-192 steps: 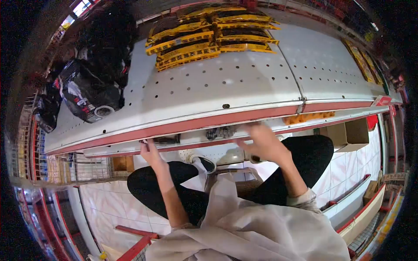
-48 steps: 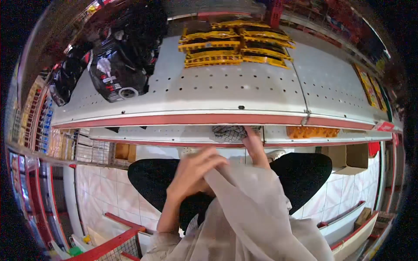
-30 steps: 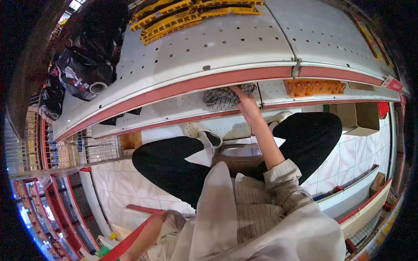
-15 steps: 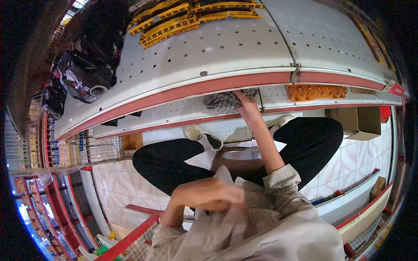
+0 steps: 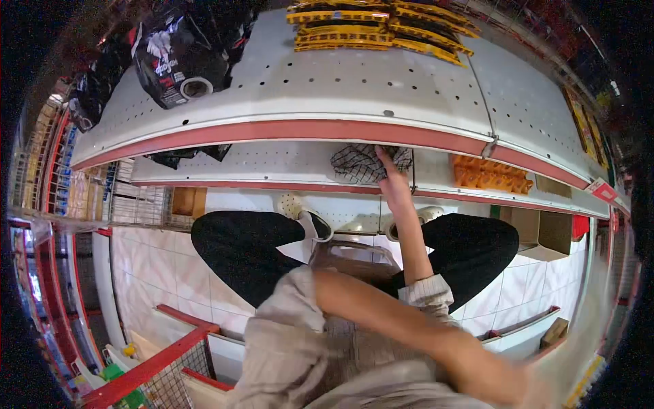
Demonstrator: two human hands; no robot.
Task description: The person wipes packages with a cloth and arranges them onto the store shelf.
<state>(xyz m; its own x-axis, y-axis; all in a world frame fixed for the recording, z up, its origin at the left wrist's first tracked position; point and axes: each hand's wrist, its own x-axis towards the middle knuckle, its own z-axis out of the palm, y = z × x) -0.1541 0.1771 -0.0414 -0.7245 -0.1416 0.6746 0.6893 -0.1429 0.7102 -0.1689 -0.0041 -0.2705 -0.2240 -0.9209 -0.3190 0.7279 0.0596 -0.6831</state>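
Observation:
My right hand reaches under the upper shelf's red front edge and grips a dark cloth with a pale checked pattern. The cloth lies bunched on the white perforated lower shelf, and the shelf above partly covers it and my fingertips. Across my body to the lower right stretches my left forearm. My left hand is smeared by motion near the bottom edge, so its fingers cannot be made out.
Yellow-edged packets and black bags rest on the upper shelf. An orange tray-like item sits on the lower shelf, right of the cloth. A cardboard box stands on the floor at right. A red-framed mesh rack is at lower left.
My left hand has swung from in front of my torso to the lower right. My right hand keeps hold of the cloth on the lower shelf. The view has shifted slightly.

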